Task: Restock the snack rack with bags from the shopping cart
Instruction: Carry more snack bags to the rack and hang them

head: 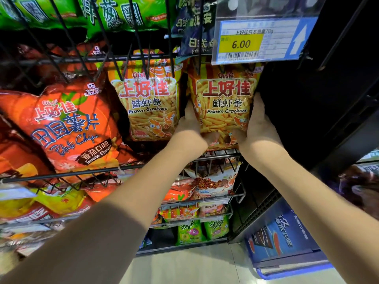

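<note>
Both hands up at the snack rack (82, 173), right end, middle tier. Left hand (189, 121) grips the lower left edge of a prawn cracker bag (223, 107); right hand (259, 124) grips its lower right edge, fingers wrapped out of sight behind the pack. The bag stands upright, print facing out, its bottom just above the tier's front wire rail and its top tucked under the price tag (260, 42) reading 6.00. The right hand is close against the rack's dark side panel (307, 99). Just beside it to the left, in the next slot of the same tier, is a second prawn cracker pack (149, 107), upright, with wire dividers crossing its top. Further left lies a tomato potato chip bag (69, 128), tilted, leaning on the front rail. Green bags (114, 15) fill the tier above. Lower tiers hold mixed orange and white packs, with green onion ring bags (190, 232) on the bottom tier near the pale floor (194, 267). A blue display box (281, 240) stands on the floor by the rack's right edge.
</note>
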Tool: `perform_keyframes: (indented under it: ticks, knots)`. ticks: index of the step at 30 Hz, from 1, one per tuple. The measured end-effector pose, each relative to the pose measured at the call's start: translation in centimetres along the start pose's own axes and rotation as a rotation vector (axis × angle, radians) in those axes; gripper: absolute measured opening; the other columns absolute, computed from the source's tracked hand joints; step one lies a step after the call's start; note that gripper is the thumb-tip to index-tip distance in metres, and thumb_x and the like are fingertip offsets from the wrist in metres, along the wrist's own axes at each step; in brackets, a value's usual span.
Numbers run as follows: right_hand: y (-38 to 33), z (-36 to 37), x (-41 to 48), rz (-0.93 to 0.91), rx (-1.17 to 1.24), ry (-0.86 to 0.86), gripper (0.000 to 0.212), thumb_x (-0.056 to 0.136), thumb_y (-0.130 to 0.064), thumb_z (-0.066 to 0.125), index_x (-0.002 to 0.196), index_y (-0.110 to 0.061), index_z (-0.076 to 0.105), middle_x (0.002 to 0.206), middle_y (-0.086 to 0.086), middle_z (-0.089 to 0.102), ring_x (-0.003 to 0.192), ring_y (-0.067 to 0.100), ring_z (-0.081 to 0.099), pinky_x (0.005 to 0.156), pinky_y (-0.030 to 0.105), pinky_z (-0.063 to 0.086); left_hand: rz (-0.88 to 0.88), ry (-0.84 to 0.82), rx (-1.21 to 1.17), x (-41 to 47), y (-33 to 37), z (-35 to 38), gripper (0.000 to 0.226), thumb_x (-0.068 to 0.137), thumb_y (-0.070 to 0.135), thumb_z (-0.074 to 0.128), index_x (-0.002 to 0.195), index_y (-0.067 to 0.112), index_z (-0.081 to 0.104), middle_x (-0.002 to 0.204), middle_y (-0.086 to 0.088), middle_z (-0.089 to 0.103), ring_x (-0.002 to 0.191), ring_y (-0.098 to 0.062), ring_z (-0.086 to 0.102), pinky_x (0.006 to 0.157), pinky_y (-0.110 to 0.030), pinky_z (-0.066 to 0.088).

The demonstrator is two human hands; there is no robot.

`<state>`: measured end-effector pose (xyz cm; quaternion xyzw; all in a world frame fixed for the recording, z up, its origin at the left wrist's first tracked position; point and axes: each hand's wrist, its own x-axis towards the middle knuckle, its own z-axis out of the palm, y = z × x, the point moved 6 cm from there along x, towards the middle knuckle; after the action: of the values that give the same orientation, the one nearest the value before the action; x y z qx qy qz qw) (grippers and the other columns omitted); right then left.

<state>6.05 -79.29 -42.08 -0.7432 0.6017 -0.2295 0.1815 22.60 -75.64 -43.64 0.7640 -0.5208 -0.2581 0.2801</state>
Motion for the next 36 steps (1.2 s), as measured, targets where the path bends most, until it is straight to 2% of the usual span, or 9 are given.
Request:
perform_keyframes:
  ticks: [3,7,12,16,18,20,27,33,36]
  knots:
    - [-0.2,-0.8,-1.5,-0.061,0.003,0.084,0.099,0.094,-0.028,0.072,0.164,-0.022,0.002,0.158,0.015,0.032,0.132,0.035,0.051,0.086,0.035,0.045,0.046,0.015,0.058,-2.5,0.2,-0.7,0.107,0.092,0.045,0.074,0.165,0.019,-0.001,0.164,-0.016,0.029,0.146,-0.035,0.038,0.116,-0.043,0.039]
    - [-1.9,-1.7,-3.8,-0.240,-0.011,0.182,0.094,0.091,-0.037,0.073,0.162,-0.019,0.015,0.162,0.015,0.027,0.147,0.037,0.033,0.112,0.053,0.043,0.097,0.076,0.162,-7.1,-1.0,-2.8,0.075,0.098,0.049,0.063,0.154,0.018,0.024,0.143,-0.011,0.044,0.127,-0.032,0.051,0.095,-0.042,0.050]
    - [-8.0,0.3,-6.4,-0.414,0.035,0.038,0.085,0.095,-0.036,0.070,0.160,-0.022,0.017,0.155,0.007,0.036,0.143,0.027,0.035,0.111,0.043,0.043,0.155,0.221,0.144,-11.3,-4.8,-7.7,0.072,0.099,0.044,0.063,0.158,0.028,0.024,0.157,0.005,0.028,0.145,-0.018,0.036,0.116,-0.040,0.041]
    - [-13.2,3.7,-8.5,-0.506,0.119,-0.087,0.071,0.098,-0.033,0.067,0.156,-0.023,0.027,0.139,0.002,0.043,0.123,0.023,0.050,0.091,0.030,0.045,0.138,0.329,0.101,-13.7,-8.2,-11.9,0.074,0.098,0.039,0.067,0.160,0.028,0.028,0.152,0.007,0.034,0.140,-0.012,0.040,0.113,-0.026,0.037]
    - [-15.5,5.1,-9.2,-0.520,0.176,-0.130,0.069,0.098,-0.032,0.067,0.155,-0.021,0.029,0.141,0.002,0.042,0.129,0.021,0.046,0.096,0.024,0.038,0.118,0.377,0.115,-14.6,-10.0,-14.0,0.072,0.097,0.038,0.067,0.159,0.028,0.031,0.150,0.007,0.037,0.139,-0.012,0.041,0.112,-0.026,0.035]
    - [-17.5,6.2,-9.4,-0.520,0.210,-0.151,0.069,0.098,-0.031,0.068,0.154,-0.017,0.031,0.144,0.004,0.042,0.135,0.020,0.040,0.098,0.017,0.030,0.110,0.400,0.108,-15.3,-11.7,-15.7,0.071,0.097,0.038,0.068,0.157,0.028,0.033,0.146,0.008,0.038,0.137,-0.013,0.044,0.113,-0.033,0.040]
    - [-20.9,8.8,-10.2,-0.360,0.265,-0.172,0.077,0.092,-0.036,0.074,0.154,-0.016,0.032,0.143,0.006,0.047,0.133,0.012,0.037,0.089,0.008,0.024,0.064,0.384,0.037,-17.3,-15.8,-18.7,0.076,0.095,0.034,0.070,0.158,0.021,0.032,0.148,-0.002,0.036,0.135,-0.018,0.048,0.108,-0.025,0.036]
    - [-21.0,10.3,-9.0,-0.148,0.237,-0.281,0.080,0.084,-0.049,0.079,0.143,-0.009,0.041,0.137,0.008,0.055,0.130,0.025,0.052,0.106,0.042,0.047,-0.056,0.259,-0.102,-16.8,-16.4,-18.7,0.097,0.099,0.041,0.063,0.164,0.020,-0.005,0.166,-0.005,0.013,0.152,-0.026,0.027,0.117,-0.037,0.031]
    - [-21.2,11.0,-8.2,-0.159,0.259,-0.378,0.090,0.084,-0.045,0.079,0.151,-0.006,0.033,0.135,-0.003,0.050,0.126,0.014,0.051,0.107,0.034,0.045,-0.067,0.293,-0.044,-15.4,-16.5,-19.4,0.095,0.099,0.042,0.062,0.165,0.017,-0.003,0.162,-0.009,0.027,0.146,-0.028,0.036,0.116,-0.043,0.036]
